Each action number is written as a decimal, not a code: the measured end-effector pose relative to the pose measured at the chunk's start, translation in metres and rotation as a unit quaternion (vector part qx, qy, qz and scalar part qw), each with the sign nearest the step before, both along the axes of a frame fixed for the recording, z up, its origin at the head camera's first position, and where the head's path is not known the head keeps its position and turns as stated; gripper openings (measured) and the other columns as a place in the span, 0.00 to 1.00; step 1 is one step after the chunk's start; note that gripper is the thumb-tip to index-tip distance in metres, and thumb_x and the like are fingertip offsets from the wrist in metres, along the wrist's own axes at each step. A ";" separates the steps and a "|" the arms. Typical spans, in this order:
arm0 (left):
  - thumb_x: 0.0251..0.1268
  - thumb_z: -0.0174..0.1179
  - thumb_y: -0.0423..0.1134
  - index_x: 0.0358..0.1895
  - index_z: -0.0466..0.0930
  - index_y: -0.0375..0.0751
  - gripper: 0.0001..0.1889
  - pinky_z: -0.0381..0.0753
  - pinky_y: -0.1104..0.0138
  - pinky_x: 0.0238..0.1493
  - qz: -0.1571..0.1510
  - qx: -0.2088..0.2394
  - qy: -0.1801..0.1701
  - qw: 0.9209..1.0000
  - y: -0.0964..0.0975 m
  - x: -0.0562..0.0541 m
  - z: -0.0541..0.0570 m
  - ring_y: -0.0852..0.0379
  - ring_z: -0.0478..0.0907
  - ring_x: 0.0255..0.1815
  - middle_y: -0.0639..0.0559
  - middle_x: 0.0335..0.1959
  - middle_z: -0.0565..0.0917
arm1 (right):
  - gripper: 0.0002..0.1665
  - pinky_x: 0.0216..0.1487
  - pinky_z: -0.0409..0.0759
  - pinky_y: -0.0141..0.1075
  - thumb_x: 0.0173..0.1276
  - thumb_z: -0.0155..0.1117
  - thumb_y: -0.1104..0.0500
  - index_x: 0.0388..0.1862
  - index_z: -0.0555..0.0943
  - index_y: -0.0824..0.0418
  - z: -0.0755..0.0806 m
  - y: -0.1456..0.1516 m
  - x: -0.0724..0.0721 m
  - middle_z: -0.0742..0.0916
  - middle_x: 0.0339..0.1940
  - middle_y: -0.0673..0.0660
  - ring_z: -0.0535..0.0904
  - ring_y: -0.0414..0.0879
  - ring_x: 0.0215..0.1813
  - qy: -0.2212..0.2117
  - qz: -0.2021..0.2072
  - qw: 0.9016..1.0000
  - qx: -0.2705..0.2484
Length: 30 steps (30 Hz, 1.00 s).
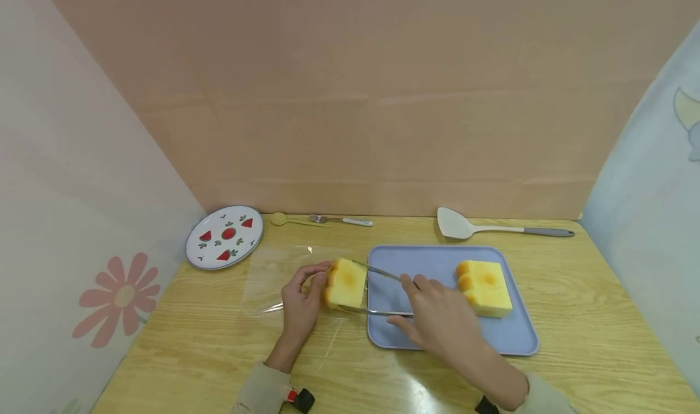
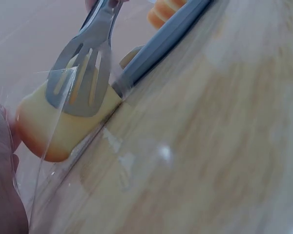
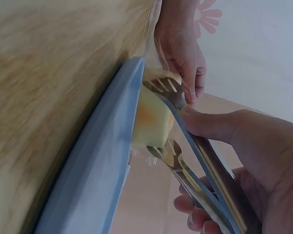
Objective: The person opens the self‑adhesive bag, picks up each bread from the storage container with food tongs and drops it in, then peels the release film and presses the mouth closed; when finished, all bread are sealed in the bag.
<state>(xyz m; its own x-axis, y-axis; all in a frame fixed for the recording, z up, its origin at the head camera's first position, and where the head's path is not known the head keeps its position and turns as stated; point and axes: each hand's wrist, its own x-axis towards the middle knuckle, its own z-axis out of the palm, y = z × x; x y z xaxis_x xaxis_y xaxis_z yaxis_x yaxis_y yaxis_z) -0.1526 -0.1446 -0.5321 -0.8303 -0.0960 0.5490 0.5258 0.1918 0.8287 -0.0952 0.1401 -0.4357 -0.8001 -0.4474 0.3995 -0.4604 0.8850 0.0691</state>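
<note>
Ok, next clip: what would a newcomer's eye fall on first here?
Probably the yellow bread just left of the blue tray, between the metal tongs in the right hand, with the left hand at its browned side. Next, the similar loaf on the tray's right part. Then the red-patterned plate at the tabletop's far left corner.

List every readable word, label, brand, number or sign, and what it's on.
None: nothing can be read in any view.
Plate: red and green printed pictures, no lettering.
Fork handle: faint marks, too small to tell.
Left wall's flower: picture only.
Tongs, tray, clear plastic, yellow loaf in the tongs: no readable text.
</note>
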 end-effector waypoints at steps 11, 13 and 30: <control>0.79 0.66 0.26 0.51 0.90 0.34 0.05 0.85 0.72 0.63 0.016 -0.002 -0.006 1.000 0.002 0.000 0.002 0.35 0.90 0.58 0.40 0.53 0.94 | 0.45 0.19 0.71 0.32 0.55 0.86 0.27 0.58 0.89 0.58 -0.010 0.005 -0.017 0.90 0.39 0.53 0.86 0.49 0.29 -0.065 0.008 0.997 -0.030; 0.79 0.66 0.26 0.51 0.90 0.34 0.06 0.85 0.72 0.62 0.018 -0.002 -0.006 1.000 0.002 0.000 0.002 0.35 0.90 0.57 0.40 0.53 0.94 | 0.46 0.19 0.72 0.32 0.54 0.86 0.27 0.59 0.90 0.58 -0.010 0.007 -0.018 0.91 0.41 0.54 0.87 0.49 0.31 -0.076 0.009 0.996 -0.038; 0.79 0.65 0.25 0.50 0.90 0.33 0.06 0.85 0.73 0.63 0.013 0.013 -0.007 1.000 0.001 0.000 0.002 0.35 0.90 0.57 0.36 0.52 0.93 | 0.47 0.18 0.68 0.32 0.51 0.88 0.27 0.60 0.91 0.56 -0.019 0.016 -0.026 0.89 0.38 0.50 0.82 0.46 0.27 -0.096 0.015 0.994 -0.054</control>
<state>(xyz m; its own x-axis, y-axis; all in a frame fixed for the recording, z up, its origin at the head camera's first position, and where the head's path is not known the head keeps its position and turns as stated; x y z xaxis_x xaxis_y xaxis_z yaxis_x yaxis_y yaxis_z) -0.1524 -0.1436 -0.5305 -0.8351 -0.1308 0.5343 0.5092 0.1836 0.8409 -0.1214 0.1564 -0.4548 -0.8528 -0.4354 0.2882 -0.4825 0.8681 -0.1164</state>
